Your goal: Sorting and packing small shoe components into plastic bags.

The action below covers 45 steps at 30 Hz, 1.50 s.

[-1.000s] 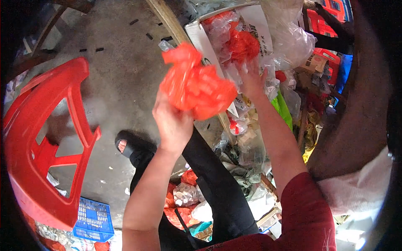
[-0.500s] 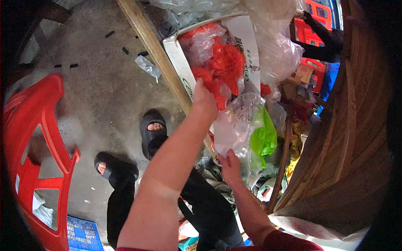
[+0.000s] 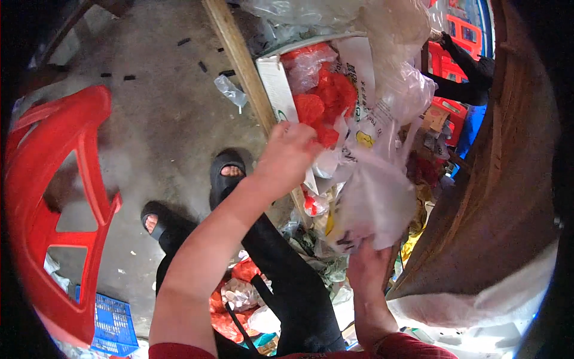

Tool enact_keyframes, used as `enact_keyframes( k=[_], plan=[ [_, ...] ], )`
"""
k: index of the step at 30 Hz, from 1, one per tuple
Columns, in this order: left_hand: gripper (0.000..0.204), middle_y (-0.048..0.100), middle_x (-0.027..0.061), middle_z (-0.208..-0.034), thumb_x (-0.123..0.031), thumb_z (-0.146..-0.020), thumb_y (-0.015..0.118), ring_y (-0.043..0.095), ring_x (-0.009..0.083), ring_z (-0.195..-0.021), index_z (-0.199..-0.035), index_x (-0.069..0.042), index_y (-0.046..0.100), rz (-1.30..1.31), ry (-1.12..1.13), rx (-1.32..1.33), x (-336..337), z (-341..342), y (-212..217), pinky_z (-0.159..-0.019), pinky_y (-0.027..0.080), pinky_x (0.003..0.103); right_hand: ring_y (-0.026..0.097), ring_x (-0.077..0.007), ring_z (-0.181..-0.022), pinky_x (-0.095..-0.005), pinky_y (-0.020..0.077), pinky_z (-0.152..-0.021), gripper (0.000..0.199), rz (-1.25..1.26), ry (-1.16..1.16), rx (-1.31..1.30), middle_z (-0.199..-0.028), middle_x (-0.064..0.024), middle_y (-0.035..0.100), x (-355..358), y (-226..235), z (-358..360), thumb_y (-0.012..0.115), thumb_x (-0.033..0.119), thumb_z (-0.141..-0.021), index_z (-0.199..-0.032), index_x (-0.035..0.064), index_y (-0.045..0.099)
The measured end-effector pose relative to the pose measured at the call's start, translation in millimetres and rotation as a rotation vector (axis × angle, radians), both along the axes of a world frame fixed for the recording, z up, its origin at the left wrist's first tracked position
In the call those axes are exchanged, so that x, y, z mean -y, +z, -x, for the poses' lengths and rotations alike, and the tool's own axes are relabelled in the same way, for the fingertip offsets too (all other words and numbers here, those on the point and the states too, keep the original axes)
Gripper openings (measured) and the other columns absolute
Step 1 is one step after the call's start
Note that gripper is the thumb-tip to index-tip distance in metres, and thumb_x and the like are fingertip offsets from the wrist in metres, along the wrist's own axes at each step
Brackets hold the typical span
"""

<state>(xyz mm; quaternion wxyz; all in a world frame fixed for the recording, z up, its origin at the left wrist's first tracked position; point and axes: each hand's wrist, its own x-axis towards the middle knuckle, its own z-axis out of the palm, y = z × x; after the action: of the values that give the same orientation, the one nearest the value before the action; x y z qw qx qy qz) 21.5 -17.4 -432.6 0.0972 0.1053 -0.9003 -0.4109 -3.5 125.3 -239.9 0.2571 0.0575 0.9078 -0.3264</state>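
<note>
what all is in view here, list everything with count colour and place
white plastic bag: one, whitish, centre right, gripped from below
cardboard box: one, white, top centre, open
red bags: several, red, inside the box
wooden beam: one, tan, slanting beside the box
plastic chair: one, red, left
crate: one, blue, bottom left
concrete floor: grey, upper left
sandals: two, black, centre, on the person's feet
other person's sleeve: one, dark, top right
left hand: one, on the bags at the box edge
right hand: one, holding the white bag
</note>
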Motion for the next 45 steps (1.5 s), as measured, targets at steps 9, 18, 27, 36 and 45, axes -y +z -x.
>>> enact_keyframes(
  k=[9, 18, 27, 36, 45],
  plan=[
    [0.054, 0.061, 0.0119, -0.098, -0.047, -0.093, 0.039, 0.054, 0.0208, -0.094, -0.111, 0.002, 0.054, -1.599, 0.207, -0.146, 36, -166, 146, -0.086, 0.040, 0.033, 0.055, -0.0155, -0.097, -0.0303, 0.0428, -0.087, 0.029, 0.307, 0.176, 0.445, -0.105, -0.0063, 0.058, 67, 55, -43, 0.051, 0.007, -0.086, -0.115, 0.0021, 0.052],
    [0.022, 0.057, 0.0055, -0.087, -0.002, -0.061, 0.070, 0.055, 0.0194, -0.087, -0.073, -0.006, 0.052, -0.653, 0.824, -0.052, 62, -266, 271, -0.073, 0.039, 0.032, 0.050, -0.0079, -0.086, -0.0222, 0.0397, -0.078, 0.021, 0.412, 0.482, 0.135, -0.095, -0.0027, 0.056, 137, 130, -95, 0.056, 0.009, -0.089, -0.108, 0.0014, 0.051],
    [0.029, 0.060, 0.0071, -0.093, -0.001, -0.069, 0.067, 0.054, 0.0139, -0.096, -0.097, -0.004, 0.059, -1.171, 0.589, -0.140, 75, -343, 380, -0.084, 0.043, 0.030, 0.053, -0.0113, -0.080, -0.0254, 0.0428, -0.071, 0.028, 0.429, 0.963, -0.070, -0.090, -0.0047, 0.058, 174, 232, -147, 0.064, 0.016, -0.084, -0.107, 0.0024, 0.053],
    [0.011, 0.055, 0.0039, -0.093, -0.004, -0.068, 0.068, 0.048, 0.0246, -0.094, -0.078, -0.007, 0.068, -0.407, 0.689, -0.232, 67, -373, 476, -0.082, 0.039, 0.036, 0.056, -0.0274, -0.082, -0.0361, 0.0410, -0.077, 0.028, 0.306, 1.133, -0.385, -0.089, -0.0092, 0.063, 198, 295, -164, 0.067, 0.017, -0.076, -0.100, 0.0072, 0.058],
    [0.007, 0.055, 0.0082, -0.093, -0.009, -0.073, 0.068, 0.052, 0.0244, -0.085, -0.072, -0.002, 0.065, -0.523, 0.809, -0.238, 70, -376, 513, -0.078, 0.043, 0.032, 0.062, -0.0276, -0.080, -0.0372, 0.0465, -0.072, 0.037, 0.422, 1.163, -0.379, -0.088, -0.0132, 0.065, 253, 308, -166, 0.073, 0.027, -0.072, -0.097, 0.0034, 0.058]
  ],
)
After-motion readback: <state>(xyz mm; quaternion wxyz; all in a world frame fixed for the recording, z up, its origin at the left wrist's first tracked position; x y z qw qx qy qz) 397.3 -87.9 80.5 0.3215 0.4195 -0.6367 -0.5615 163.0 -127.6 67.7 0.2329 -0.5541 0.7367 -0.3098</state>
